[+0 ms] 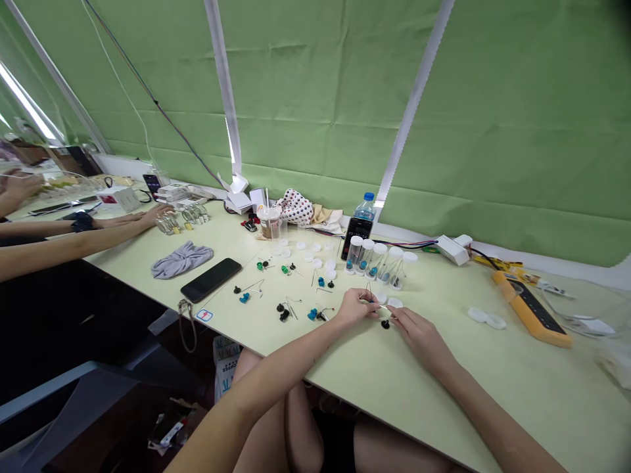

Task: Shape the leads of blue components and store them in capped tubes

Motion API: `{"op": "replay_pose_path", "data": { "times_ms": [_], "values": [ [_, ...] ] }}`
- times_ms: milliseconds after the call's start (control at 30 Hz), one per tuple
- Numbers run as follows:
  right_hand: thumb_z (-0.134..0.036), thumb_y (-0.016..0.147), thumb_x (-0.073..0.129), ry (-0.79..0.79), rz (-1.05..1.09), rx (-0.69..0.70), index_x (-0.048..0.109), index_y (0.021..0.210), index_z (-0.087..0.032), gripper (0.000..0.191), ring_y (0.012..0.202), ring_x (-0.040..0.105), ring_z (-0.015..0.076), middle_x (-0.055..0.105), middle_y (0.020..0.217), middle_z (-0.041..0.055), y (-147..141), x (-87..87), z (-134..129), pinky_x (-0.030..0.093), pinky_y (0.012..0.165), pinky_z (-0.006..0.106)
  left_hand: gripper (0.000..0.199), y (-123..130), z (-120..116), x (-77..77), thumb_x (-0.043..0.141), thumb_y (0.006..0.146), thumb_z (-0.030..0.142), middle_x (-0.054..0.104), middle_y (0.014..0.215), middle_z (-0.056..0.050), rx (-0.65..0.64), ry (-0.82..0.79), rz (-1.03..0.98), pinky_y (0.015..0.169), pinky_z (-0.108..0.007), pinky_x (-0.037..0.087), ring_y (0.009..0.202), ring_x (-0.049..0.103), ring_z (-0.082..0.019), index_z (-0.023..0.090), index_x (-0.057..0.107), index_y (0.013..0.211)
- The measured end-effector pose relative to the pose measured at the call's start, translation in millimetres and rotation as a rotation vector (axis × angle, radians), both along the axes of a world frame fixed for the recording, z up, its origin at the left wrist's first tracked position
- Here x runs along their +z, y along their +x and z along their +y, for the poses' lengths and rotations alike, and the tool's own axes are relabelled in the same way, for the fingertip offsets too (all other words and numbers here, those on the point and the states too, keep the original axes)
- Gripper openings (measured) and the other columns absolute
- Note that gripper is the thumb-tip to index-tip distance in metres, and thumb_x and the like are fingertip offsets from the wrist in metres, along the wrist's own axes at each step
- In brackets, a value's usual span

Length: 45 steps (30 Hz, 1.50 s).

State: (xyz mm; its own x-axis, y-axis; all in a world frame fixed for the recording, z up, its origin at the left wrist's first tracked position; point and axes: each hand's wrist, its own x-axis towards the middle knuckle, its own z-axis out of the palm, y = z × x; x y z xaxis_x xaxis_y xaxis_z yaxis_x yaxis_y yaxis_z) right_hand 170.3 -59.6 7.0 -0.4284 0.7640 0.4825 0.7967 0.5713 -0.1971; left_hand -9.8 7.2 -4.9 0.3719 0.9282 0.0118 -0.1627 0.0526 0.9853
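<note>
At the near edge of the pale green surface [444, 401], the person's left hand [352, 307] is closed in a pinch around a small wire-legged part with a blue head [369, 300]. The right hand [419, 338] comes in from the right with its fingers extended, and its fingertips [398, 315] are just beside the part's thin wire. Whether they grip it, I cannot tell. A black knob-headed part [385, 324] lies just below the two hands, and two white caps [394, 302] sit just beyond them.

To the left, more wire-legged parts with blue, green and black heads [283, 309] are spread in loose groups. Farther left lie a black smartphone [211, 280] and a grey fabric band [181, 259]. Farther along, white caps [315, 256] are scattered near a row of clear capped vials [365, 256], which lean with parts inside them. Behind the vials stand a phone showing a timer [357, 236] and a water bottle [365, 209]. To the right lies a yellow multimeter [531, 309].

At the far left, another person's hand [152, 215] touches small glass vials [167, 223]. That person's wrist wears a black watch [83, 222]. Green blinds [517, 131] hang along the far side.
</note>
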Motion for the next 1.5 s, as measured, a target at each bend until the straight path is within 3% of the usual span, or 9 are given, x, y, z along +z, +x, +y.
{"op": "replay_pose_path", "data": {
  "times_ms": [367, 600, 867, 1067, 1267, 1500],
  "values": [
    [-0.009, 0.087, 0.029, 0.118, -0.205, 0.059, 0.052, 0.121, -0.015, 0.042, 0.098, 0.061, 0.0247, 0.062, 0.108, 0.0156, 6, 3.4, -6, 0.052, 0.079, 0.038, 0.025, 1, 2, -6.1, 0.076, 0.059, 0.024, 0.062, 0.071, -0.005, -0.024, 0.003, -0.014, 0.062, -0.027, 0.053, 0.057, 0.06, -0.011, 0.008, 0.061, 0.071],
    [-0.016, 0.09, 0.031, 0.064, -0.113, 0.044, 0.051, 0.122, -0.016, 0.038, 0.097, 0.062, 0.023, 0.063, 0.107, 0.0146, 9, -3.1, -2, 0.051, 0.08, 0.037, 0.024, 1, 1, -6.5, 0.075, 0.059, 0.023, 0.062, 0.069, -0.004, -0.036, 0.012, -0.034, 0.061, -0.027, 0.053, 0.057, 0.061, -0.012, 0.007, 0.063, 0.071],
    [-0.022, 0.092, 0.029, -0.041, -0.009, 0.046, 0.055, 0.118, -0.016, 0.037, 0.082, 0.064, 0.0187, 0.065, 0.095, 0.0121, 6, -1.3, -1, 0.052, 0.071, 0.031, 0.023, 1, 0, -3.6, 0.076, 0.058, 0.022, 0.063, 0.067, -0.004, -0.035, 0.01, -0.008, 0.064, -0.028, 0.053, 0.058, 0.06, -0.011, 0.008, 0.063, 0.07],
    [-0.031, 0.091, 0.032, -0.113, 0.134, 0.014, 0.063, 0.104, -0.02, 0.036, 0.066, 0.062, 0.0172, 0.066, 0.083, 0.0086, 1, 3.5, -2, 0.052, 0.064, 0.031, 0.022, 1, -1, -3.2, 0.075, 0.058, 0.021, 0.063, 0.067, -0.005, -0.04, 0.012, -0.001, 0.064, -0.027, 0.053, 0.058, 0.061, -0.012, 0.007, 0.063, 0.071],
    [-0.045, 0.09, 0.036, -0.37, 0.423, -0.102, 0.064, 0.094, -0.018, 0.039, 0.053, 0.058, 0.0147, 0.064, 0.07, 0.0048, -5, 3.2, -6, 0.052, 0.057, 0.029, 0.019, 0, -1, -4.1, 0.073, 0.06, 0.02, 0.063, 0.075, -0.005, -0.077, 0.05, -0.001, 0.063, -0.027, 0.053, 0.061, 0.061, -0.011, 0.008, 0.062, 0.069],
    [-0.054, 0.084, 0.044, -0.503, 0.65, -0.113, 0.063, 0.1, -0.015, 0.046, 0.052, 0.058, 0.0137, 0.064, 0.071, 0.0051, -6, 1.0, -3, 0.05, 0.05, 0.026, 0.017, 0, -3, -1.4, 0.071, 0.062, 0.02, 0.063, 0.071, -0.005, -0.078, 0.085, 0.08, 0.063, -0.027, 0.052, 0.061, 0.061, -0.012, 0.009, 0.063, 0.071]
  ]
}}
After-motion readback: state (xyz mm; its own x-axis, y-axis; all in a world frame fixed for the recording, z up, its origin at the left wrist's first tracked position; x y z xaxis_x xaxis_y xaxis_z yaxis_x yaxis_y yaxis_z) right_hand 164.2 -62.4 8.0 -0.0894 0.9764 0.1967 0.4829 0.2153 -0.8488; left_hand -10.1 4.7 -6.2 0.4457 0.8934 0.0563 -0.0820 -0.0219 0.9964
